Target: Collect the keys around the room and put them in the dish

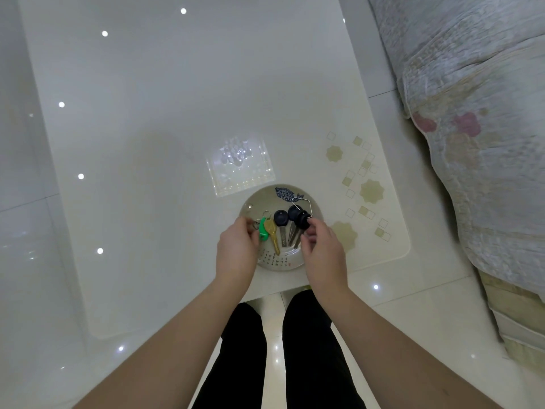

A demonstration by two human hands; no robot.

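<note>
**Head view: both hands over the dish of keys**

Head camera looks straight down on a glossy white tabletop (177,113) with a round pale dish (313,206) near its front edge. A blue fish is painted at the dish's far side and small dark writing runs along its near side.

Several keys lie inside the dish, side by side. From left to right: a green tag (262,230), a brass key (272,233) with a small ring at its head, a black-headed key (281,221) with a silver blade, and a second black-headed key (294,214) on a thin wire loop.

The left hand (236,249) hovers over the dish's left rim, fingers curled, with its fingertips at the green tag and the small rings beside it; whether it grips them cannot be told. The right hand (323,249) is over the dish's right side, thumb and forefinger pinched on a dark key head (303,217) next to the wire loop.

A patterned quilt (472,143) lies to the right of the tabletop. Black trouser legs (309,349) stand on a pale tiled floor below.
</note>
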